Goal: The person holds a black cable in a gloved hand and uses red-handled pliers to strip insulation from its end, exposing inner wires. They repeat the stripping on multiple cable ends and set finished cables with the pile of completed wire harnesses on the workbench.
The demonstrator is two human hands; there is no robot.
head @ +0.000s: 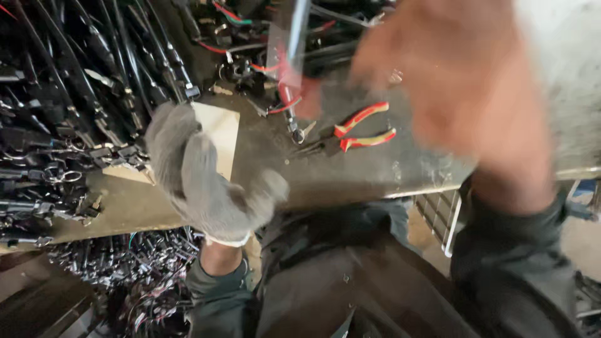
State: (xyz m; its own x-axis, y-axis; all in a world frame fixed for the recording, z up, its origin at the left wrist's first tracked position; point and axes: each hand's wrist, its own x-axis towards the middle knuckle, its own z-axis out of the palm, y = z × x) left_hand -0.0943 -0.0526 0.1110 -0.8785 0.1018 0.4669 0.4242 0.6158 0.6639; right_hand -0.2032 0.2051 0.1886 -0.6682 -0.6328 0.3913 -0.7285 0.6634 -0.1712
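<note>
**Gloved hand lifted over the desk, bare hand raised beside a hanging cable**

The left hand (206, 188), in a grey knit glove, hovers above the desk (350, 169) with its fingers loosely curled and nothing in them. The right hand (457, 87) is bare, raised close to the camera and badly blurred; I cannot tell whether it grips anything. Just beside its fingertips a steel-sheathed cable (294, 56) with red wires hangs down to the desk top. Red-and-yellow pliers (357, 131) lie flat on the desk, apart from both hands. A pale board (219, 134) sits behind the glove, and a heap of black cables (69, 94) fills the left side.

By my reading, this is the handling of that cable, with the pliers untouched. A next move would call for steadying the cable first, since it dangles free.
</note>
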